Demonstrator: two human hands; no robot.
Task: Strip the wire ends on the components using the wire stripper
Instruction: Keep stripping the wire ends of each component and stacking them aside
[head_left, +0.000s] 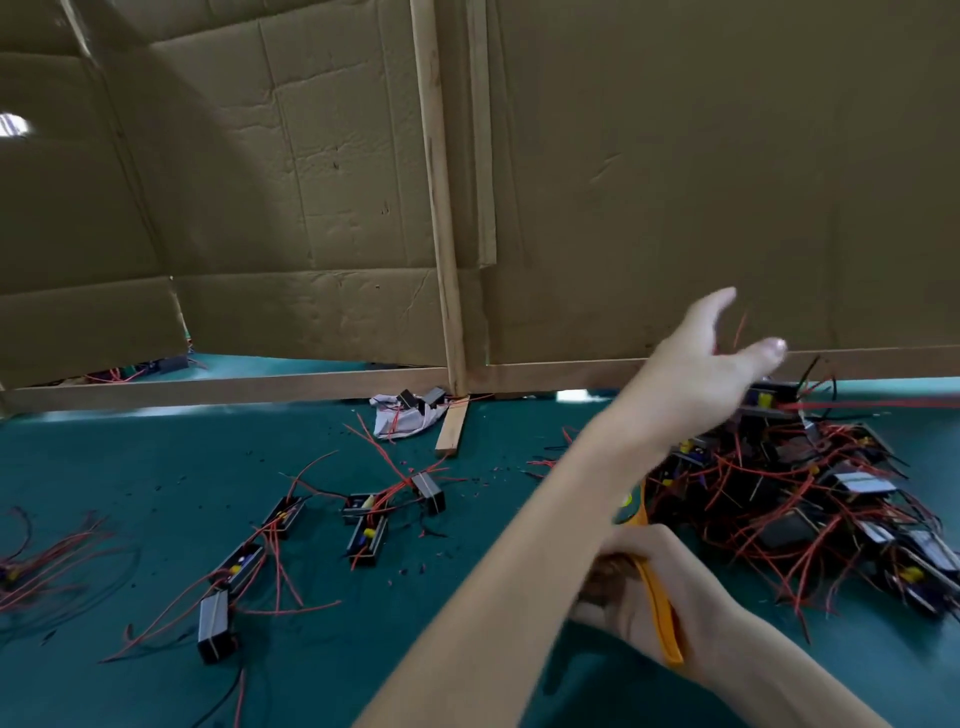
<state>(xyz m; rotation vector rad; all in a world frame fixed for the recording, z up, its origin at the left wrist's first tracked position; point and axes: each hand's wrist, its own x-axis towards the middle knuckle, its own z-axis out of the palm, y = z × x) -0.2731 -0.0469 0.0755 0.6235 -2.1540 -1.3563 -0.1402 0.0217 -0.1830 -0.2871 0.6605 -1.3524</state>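
Note:
My left arm crosses over to the right, and my left hand (696, 374) reaches onto the top of a tangled pile of black components with red wires (810, 499). Its thumb and forefinger stick out, while the lower fingers seem to hold one black component (769, 401) whose red wire streaks off to the right. My right hand (696, 571) sits lower, just left of the pile, and grips the yellow-handled wire stripper (662, 618). The stripper's jaws are hidden behind my left forearm. Several separate components (366, 525) lie spread on the green mat (156, 467) at centre left.
A cardboard wall on a wooden frame (447, 260) closes off the back of the table. A loose wooden strip (453, 430) and a crumpled white bag (402, 418) lie at its foot. A bundle of red wires (36, 566) lies at the far left. Insulation bits dot the mat.

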